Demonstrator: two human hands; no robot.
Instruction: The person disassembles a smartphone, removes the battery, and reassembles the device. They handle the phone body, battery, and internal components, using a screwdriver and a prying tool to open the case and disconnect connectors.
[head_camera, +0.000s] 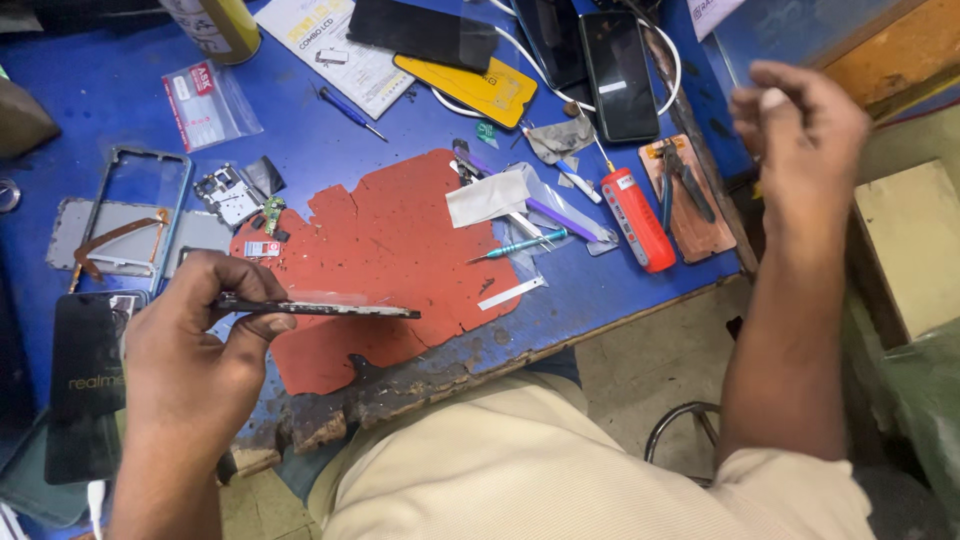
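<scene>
Our left hand (195, 340) pinches a thin black phone panel (320, 308) edge-on above the torn red rubber mat (395, 240). At two o'clock, our right hand (800, 120) hangs loosely curled and empty past the red-handled screwdriver (637, 218).

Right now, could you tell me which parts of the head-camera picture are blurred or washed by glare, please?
Head view: the right hand, raised off the table, is smeared by motion blur, fingers indistinct; the left hand and the thin phone panel it pinches edge-on are sharp; soft reflections gleam on the dark phones at the top; lighting is even, with faint shadows on the red mat.
</scene>
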